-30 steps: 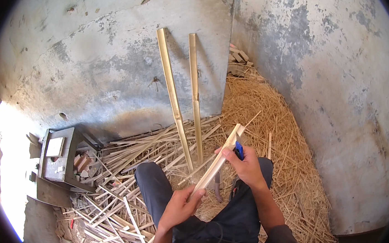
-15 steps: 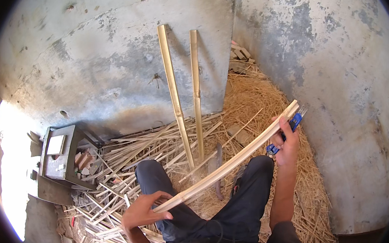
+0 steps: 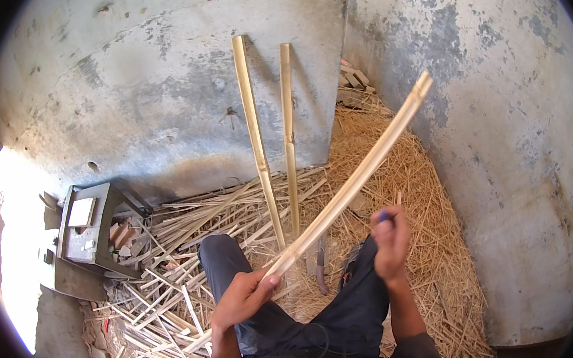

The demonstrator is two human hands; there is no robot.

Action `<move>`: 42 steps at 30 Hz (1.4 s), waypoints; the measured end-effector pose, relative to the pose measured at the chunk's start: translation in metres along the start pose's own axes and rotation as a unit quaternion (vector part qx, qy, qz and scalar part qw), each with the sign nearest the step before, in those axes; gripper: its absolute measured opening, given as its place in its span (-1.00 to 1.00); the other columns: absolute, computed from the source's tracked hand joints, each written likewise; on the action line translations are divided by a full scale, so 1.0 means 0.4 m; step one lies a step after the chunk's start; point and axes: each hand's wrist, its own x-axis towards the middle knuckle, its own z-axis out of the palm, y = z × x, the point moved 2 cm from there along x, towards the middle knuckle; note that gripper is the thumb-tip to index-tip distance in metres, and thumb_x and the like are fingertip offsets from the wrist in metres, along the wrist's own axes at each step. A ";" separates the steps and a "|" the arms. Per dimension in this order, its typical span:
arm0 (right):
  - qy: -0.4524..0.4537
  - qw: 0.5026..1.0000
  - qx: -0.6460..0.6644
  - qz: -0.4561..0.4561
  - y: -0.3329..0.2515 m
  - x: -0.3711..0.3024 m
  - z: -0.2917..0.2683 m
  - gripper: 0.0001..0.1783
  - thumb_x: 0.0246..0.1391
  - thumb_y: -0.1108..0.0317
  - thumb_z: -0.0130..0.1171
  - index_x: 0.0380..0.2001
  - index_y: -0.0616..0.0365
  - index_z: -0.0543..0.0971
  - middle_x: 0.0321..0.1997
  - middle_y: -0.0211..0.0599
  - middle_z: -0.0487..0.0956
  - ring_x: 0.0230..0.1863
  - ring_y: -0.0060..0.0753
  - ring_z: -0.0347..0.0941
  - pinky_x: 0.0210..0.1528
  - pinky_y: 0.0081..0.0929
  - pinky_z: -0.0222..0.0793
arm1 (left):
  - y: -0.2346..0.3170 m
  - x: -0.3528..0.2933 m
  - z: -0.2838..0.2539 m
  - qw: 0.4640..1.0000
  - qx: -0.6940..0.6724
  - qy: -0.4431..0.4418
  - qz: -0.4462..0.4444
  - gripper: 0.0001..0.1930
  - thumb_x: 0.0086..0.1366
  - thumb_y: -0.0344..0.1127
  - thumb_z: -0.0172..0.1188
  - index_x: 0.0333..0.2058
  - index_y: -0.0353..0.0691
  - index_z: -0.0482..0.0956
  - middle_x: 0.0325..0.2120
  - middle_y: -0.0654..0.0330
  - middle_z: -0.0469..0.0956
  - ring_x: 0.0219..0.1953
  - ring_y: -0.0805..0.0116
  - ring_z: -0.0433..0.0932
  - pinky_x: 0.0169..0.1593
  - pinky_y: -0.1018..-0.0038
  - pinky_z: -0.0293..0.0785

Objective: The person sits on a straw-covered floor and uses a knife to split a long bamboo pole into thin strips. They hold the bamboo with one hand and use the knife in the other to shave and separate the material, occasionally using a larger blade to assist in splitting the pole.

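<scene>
A long split bamboo strip (image 3: 361, 175) slants up and away to the right across my lap, with a node near its far end. My left hand (image 3: 245, 298) is closed round its near part, thumb on top. My right hand (image 3: 392, 244) is off the strip, above my right knee, smeared by motion. Its fingers are curled round a blue-handled tool (image 3: 384, 215), of which only a bit of blue shows; its kind is hidden. A curved blade-like tool (image 3: 322, 266) lies on the ground between my legs.
Two split bamboo pieces, one left (image 3: 254, 119) and one right (image 3: 289, 125), lean against the grey wall (image 3: 160, 68). Cut strips (image 3: 196, 209) litter the ground at left, and thin shavings (image 3: 441, 272) heap up at right. A dark metal box (image 3: 97, 228) stands far left.
My right hand has let go of the strip and moved down and left with the blue tool. The strip's far end has swung up, and my left hand has shifted forward and right.
</scene>
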 end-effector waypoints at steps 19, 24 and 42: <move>-0.159 0.950 -0.211 -0.169 -0.115 -0.026 0.093 -0.62 0.16 0.03 0.53 -0.14 0.07 0.75 -0.44 -0.37 0.61 -0.54 -0.31 0.58 -0.48 -0.36 0.48 | 0.073 0.009 0.101 0.996 0.010 0.077 0.037 -0.58 0.73 -0.09 -0.16 -0.21 -0.31 0.44 -0.54 -0.04 0.47 -0.47 -0.14 0.51 -0.31 0.11 0.41; -0.169 0.945 -0.212 -0.181 -0.123 -0.031 0.100 -0.63 0.17 0.04 0.52 -0.14 0.08 0.75 -0.46 -0.39 0.59 -0.55 -0.31 0.56 -0.50 -0.35 0.46 | 0.087 0.004 0.118 0.991 0.057 0.115 0.040 -0.68 0.71 -0.15 -0.09 -0.13 -0.30 0.45 -0.52 -0.18 0.53 -0.39 -0.35 0.57 -0.29 -0.05 0.41; -0.155 0.938 -0.247 -0.188 -0.133 -0.021 0.102 -0.65 0.15 0.07 0.53 -0.16 0.08 0.77 -0.51 -0.43 0.57 -0.59 -0.35 0.53 -0.53 -0.39 0.43 | 0.076 0.004 0.138 0.964 0.191 0.182 0.047 -0.71 0.66 -0.15 0.01 -0.17 -0.29 0.42 -0.56 -0.20 0.57 -0.46 -0.37 0.60 -0.41 -0.13 0.43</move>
